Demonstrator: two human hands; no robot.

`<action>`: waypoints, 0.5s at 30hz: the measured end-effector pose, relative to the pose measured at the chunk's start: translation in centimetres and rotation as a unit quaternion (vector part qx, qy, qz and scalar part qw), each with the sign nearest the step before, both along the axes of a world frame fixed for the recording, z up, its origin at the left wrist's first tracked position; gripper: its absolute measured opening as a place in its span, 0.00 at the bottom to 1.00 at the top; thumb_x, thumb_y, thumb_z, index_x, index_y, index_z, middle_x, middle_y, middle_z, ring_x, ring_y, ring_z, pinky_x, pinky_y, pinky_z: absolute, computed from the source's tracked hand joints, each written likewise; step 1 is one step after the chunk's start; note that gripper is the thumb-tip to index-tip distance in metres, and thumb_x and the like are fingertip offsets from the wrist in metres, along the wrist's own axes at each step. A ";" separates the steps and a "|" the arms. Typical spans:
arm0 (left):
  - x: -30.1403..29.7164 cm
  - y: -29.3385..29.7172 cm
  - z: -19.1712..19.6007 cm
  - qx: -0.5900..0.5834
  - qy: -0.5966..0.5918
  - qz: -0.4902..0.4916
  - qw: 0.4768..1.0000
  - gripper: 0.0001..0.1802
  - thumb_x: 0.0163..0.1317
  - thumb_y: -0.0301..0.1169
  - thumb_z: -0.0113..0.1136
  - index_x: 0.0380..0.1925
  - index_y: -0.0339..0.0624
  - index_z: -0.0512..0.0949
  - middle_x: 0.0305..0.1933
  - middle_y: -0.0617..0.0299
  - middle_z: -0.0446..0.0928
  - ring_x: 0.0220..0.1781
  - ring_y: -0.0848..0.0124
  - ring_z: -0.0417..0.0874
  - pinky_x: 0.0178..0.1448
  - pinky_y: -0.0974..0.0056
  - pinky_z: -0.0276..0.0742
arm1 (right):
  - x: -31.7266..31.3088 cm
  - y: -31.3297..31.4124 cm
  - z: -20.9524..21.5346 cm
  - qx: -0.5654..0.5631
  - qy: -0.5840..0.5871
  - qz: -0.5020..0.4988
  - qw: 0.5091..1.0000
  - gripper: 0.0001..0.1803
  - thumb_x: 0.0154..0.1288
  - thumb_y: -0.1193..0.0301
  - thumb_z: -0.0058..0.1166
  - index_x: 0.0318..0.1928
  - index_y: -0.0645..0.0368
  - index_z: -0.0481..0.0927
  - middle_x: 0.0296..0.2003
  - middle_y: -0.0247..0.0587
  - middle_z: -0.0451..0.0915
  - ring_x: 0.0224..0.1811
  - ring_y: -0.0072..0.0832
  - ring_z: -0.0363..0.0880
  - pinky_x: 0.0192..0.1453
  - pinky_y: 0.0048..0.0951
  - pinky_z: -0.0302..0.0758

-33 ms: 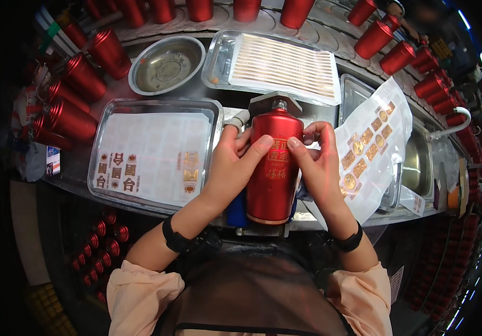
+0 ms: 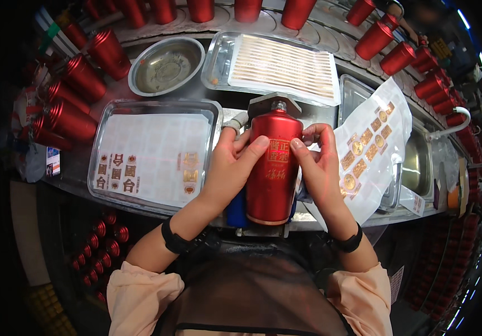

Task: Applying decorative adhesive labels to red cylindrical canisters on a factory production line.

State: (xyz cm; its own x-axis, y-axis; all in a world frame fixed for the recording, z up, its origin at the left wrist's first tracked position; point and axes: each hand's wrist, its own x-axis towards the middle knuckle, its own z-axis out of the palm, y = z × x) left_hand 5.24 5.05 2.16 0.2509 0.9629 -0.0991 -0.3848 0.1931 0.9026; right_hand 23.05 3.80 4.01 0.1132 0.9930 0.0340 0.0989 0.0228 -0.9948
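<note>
A glossy red bottle (image 2: 274,196) with a short bare neck lies in front of me, its neck pointing away, within a metal holder (image 2: 274,99) with blue padding (image 2: 236,210). Gold decals (image 2: 278,150) mark its front. My left hand (image 2: 232,162) closes on the bottle's left side, thumb pressed beside the square gold decal. On the opposite side, my right hand (image 2: 318,162) has its thumb at the decal's right edge and its fingers curled by the bottle's shoulder. Whether a thin film lies under the thumbs, I cannot tell.
Left stands a metal tray (image 2: 96,162) with a decal sheet (image 2: 154,134). Beyond are a metal bowl (image 2: 134,84) and a tray of gold-striped sheets (image 2: 286,67). Another decal sheet (image 2: 384,123) tilts up at right near a sink (image 2: 417,168). Red bottles (image 2: 109,53) line the conveyor (image 2: 330,36).
Both thumbs have shifted very slightly, and the square gold decal shows more clearly between them. Everything else looks the same.
</note>
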 end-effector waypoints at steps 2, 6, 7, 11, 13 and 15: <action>-0.5 -0.4 -0.6 -0.007 -0.020 0.003 1.000 0.35 0.72 0.31 0.56 0.72 0.30 0.52 0.66 0.44 0.71 0.65 0.68 0.75 0.69 0.64 0.70 | 0.3 -0.5 -0.2 0.018 0.014 0.017 1.000 0.22 0.65 0.68 0.64 0.53 0.60 0.68 0.44 0.36 0.68 0.22 0.07 0.62 0.26 0.12 0.62; -0.7 -0.9 -0.8 -0.007 -0.025 0.007 1.000 0.36 0.72 0.31 0.56 0.73 0.32 0.51 0.69 0.43 0.69 0.67 0.67 0.73 0.70 0.63 0.69 | 0.0 -1.8 0.2 -0.020 -0.002 0.008 1.000 0.26 0.63 0.68 0.66 0.57 0.58 0.67 0.46 0.36 0.67 0.22 0.06 0.61 0.26 0.11 0.63; -0.5 -1.0 -0.4 -0.010 -0.044 -0.002 0.999 0.37 0.71 0.30 0.57 0.73 0.32 0.51 0.69 0.44 0.68 0.68 0.67 0.73 0.70 0.63 0.69 | -0.1 -1.9 0.3 -0.021 -0.003 0.007 1.000 0.26 0.63 0.68 0.66 0.57 0.58 0.67 0.46 0.36 0.67 0.22 0.06 0.61 0.26 0.11 0.63; -0.1 -1.2 -0.1 -0.001 -0.034 0.001 0.999 0.41 0.67 0.32 0.65 0.71 0.28 0.53 0.69 0.41 0.66 0.69 0.65 0.71 0.71 0.62 0.68 | -0.5 -2.0 0.4 -0.039 -0.052 -0.002 0.998 0.34 0.56 0.67 0.72 0.58 0.57 0.66 0.47 0.37 0.67 0.22 0.07 0.58 0.24 0.12 0.60; -0.2 -1.3 -0.2 0.007 -0.010 -0.008 1.000 0.43 0.64 0.32 0.67 0.71 0.28 0.53 0.70 0.41 0.65 0.69 0.64 0.71 0.71 0.62 0.68 | -0.5 -2.1 0.2 -0.033 -0.053 -0.005 0.998 0.36 0.54 0.66 0.73 0.59 0.57 0.65 0.47 0.37 0.66 0.22 0.07 0.57 0.23 0.12 0.59; -0.1 -1.3 0.2 0.008 -0.015 -0.006 1.000 0.43 0.64 0.32 0.68 0.70 0.28 0.53 0.70 0.41 0.65 0.69 0.64 0.71 0.71 0.62 0.68 | -0.4 -2.1 0.4 -0.038 -0.057 0.002 0.998 0.36 0.55 0.66 0.73 0.59 0.56 0.65 0.47 0.38 0.66 0.22 0.07 0.58 0.23 0.12 0.58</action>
